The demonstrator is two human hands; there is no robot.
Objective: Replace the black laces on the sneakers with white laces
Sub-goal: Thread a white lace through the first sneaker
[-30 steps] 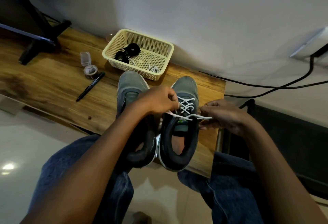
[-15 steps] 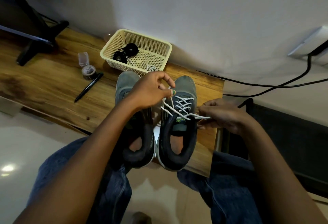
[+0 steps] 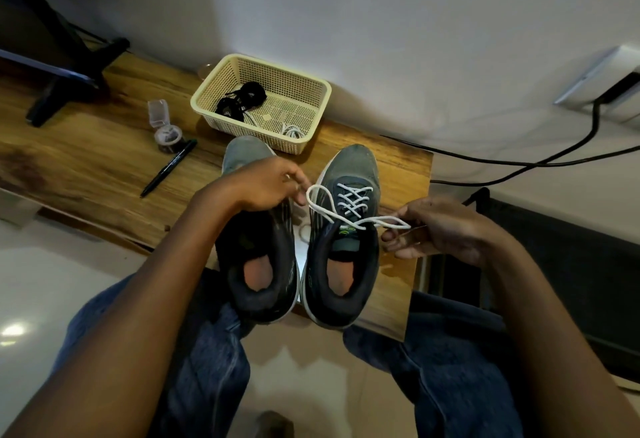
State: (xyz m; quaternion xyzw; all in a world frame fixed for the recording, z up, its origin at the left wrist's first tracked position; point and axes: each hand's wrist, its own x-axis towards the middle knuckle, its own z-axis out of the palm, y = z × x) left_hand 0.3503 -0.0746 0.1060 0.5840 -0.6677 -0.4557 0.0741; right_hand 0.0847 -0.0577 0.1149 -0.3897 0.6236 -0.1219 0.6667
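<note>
**White lace drawn into a loop over the right sneaker**

Lifting away from the eyelets it worked half a second ago, the left hand [image 3: 266, 183] now pinches a curved loop of the white lace [image 3: 349, 200] just left of the right sneaker [image 3: 346, 229], while the right hand [image 3: 440, 229] has stayed just right of that sneaker, fingers curled around the lace's other end. The right sneaker, its toe pointing at the basket [image 3: 311, 91], shows white crossings over its tongue. The left sneaker [image 3: 258, 250] stands touching it, partly under the left forearm; whether it is laced cannot be told. Beyond the right sneaker's toe, the basket holds the removed black laces [image 3: 242, 99] and a coil of spare white lace [image 3: 292, 131]. A pen [image 3: 169, 167] lies on the surface [image 3: 86, 160] well left of the sneaker.

Judged from here, uneven pulling could leave one end short or loosen the crossings. Both heels overhang the surface's near edge, so a hard tug could drag the sneaker off.
</note>
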